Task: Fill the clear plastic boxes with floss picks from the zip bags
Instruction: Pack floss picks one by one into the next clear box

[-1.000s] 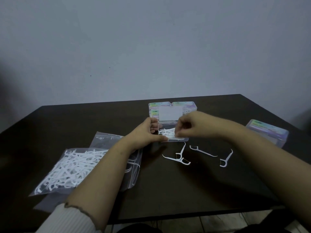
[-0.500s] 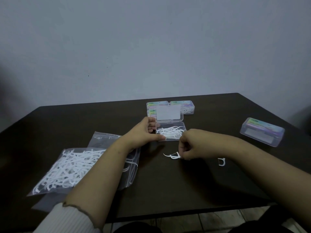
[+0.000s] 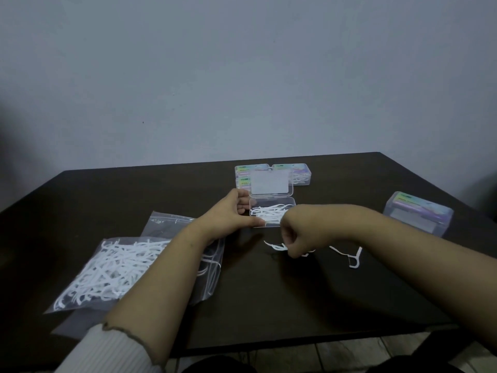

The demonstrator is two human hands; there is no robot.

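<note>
Clear open box (image 3: 271, 211) held by left hand (image 3: 228, 214); right hand (image 3: 294, 238) fingers pinch one floss pick (image 3: 275, 247).

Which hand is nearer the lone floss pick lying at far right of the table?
Right. The right hand is just left of the lone floss pick; the left hand is farther left.

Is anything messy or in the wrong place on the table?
A little. A few loose floss picks lie on the bare dark table, outside the open clear box and the zip bag. The right hand is pinching some of them. The left hand holds the box. Nothing looks broken.
</note>
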